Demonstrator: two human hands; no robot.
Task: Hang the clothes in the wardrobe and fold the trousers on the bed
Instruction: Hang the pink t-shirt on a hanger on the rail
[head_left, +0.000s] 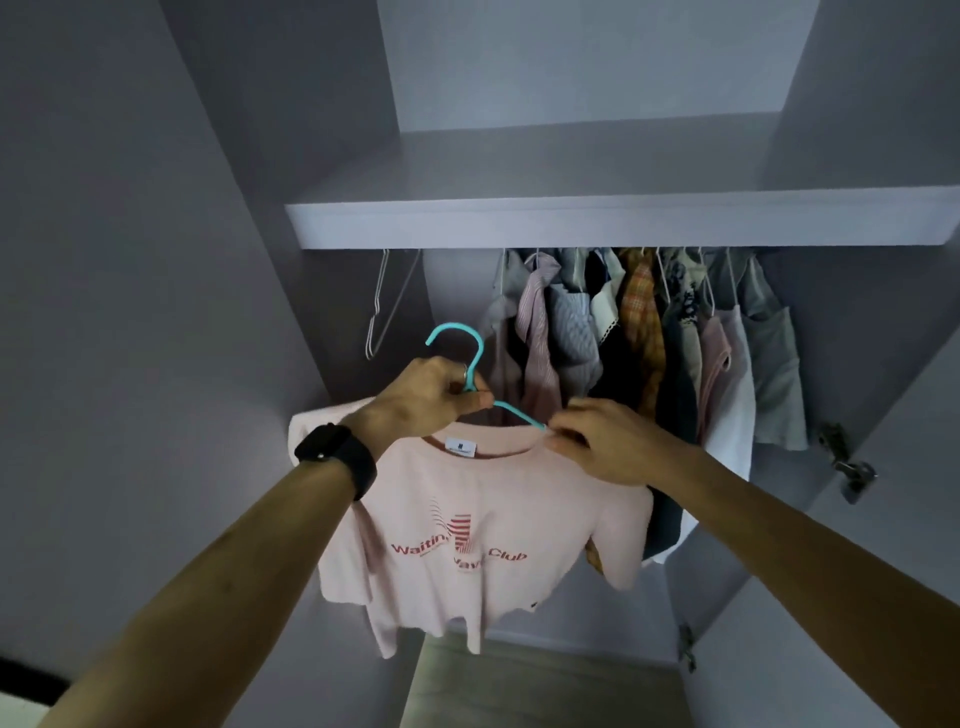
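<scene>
Gripping the teal hanger (474, 371) at its neck, your left hand (431, 397) leaves the hook free, while your right hand (597, 441) pinches the pink T-shirt (493, 561) collar, likely seating that shoulder.

This is a home, seen at the open front of a fitted wardrobe (358, 171). A white shelf (623, 223) spans it. Directly under the shelf, everyday clothes (649, 338) hang crowded on hangers, with bare wire hangers (382, 306) under its left end. Below and right of the shelf, metal hinges (852, 475) sit on an opened door (914, 545).
</scene>
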